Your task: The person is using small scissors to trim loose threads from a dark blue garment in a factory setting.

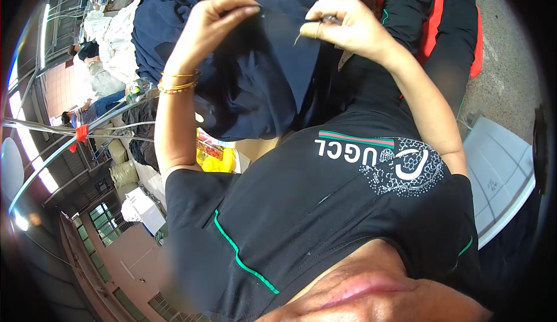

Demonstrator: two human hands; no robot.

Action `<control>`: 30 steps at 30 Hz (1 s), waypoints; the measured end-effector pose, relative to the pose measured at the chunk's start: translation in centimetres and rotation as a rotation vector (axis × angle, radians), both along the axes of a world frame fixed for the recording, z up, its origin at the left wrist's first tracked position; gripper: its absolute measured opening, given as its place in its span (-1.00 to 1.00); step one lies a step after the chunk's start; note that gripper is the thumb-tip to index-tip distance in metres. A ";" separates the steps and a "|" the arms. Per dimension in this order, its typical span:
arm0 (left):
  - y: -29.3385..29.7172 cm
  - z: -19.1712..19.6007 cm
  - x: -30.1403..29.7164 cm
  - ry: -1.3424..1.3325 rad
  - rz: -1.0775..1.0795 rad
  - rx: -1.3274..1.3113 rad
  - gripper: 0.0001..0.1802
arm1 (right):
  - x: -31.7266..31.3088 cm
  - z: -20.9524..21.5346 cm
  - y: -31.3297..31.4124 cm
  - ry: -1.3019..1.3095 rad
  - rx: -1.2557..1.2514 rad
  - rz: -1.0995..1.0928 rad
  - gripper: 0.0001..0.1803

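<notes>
A large heap of navy cloth (249, 84) spreads over my lap and the surface in front of me. My left hand (212, 26), with gold bangles at the wrist, pinches an edge of this cloth between thumb and fingertips. A short way to the right, my right hand (354, 29) is closed, thumb against fingers, around a small pointed metal tool (297, 38). Its thin tip sticks out below the fingers toward the cloth, and the rest of it is mostly hidden in the hand, so its kind is unclear. The two hands are apart.
A red seat (477, 43) shows beside my legs. At the right stands a pale grey plastic lid or bin (499, 171). Yellow and red packaging (217, 158) lies left of my body. White cloth piles (119, 37), metal poles and other people are farther left.
</notes>
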State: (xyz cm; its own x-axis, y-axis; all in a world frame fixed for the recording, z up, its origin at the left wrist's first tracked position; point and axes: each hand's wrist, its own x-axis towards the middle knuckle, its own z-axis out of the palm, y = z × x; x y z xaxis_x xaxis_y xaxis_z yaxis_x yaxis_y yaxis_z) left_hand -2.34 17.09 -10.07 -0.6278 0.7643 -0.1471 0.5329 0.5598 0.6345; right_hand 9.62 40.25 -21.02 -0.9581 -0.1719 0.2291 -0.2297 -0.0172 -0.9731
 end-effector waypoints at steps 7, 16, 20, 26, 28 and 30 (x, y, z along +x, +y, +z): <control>4.2 7.3 2.7 -0.251 0.198 0.392 -0.77 | 3.4 9.6 6.5 0.173 -0.316 -0.057 -0.95; 10.4 2.3 2.9 -0.635 0.093 0.609 -0.75 | 3.1 7.1 10.4 0.168 0.013 -0.477 -0.91; 8.7 -3.4 2.3 -0.825 0.259 0.672 -0.76 | 2.0 2.8 7.9 0.048 0.150 -0.443 -0.80; 8.8 -5.0 3.0 -0.966 0.256 0.735 -0.81 | 3.6 4.2 6.6 0.251 0.263 -0.517 -0.61; 8.8 -5.1 3.2 -1.004 0.249 0.752 -0.78 | 4.0 4.9 6.7 0.300 0.457 -0.477 -0.61; 9.0 -5.2 3.8 -0.943 0.244 0.766 -0.75 | 3.9 5.8 5.9 0.380 0.436 -0.525 -0.62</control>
State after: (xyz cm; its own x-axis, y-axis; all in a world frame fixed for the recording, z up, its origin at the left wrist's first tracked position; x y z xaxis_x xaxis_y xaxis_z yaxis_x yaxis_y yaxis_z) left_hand 1.50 26.13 -15.28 -0.6572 0.7304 -0.1861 -0.3760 -0.1037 0.9208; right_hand 13.55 46.17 -15.18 -0.8086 0.1319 0.5734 -0.4205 0.5520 -0.7201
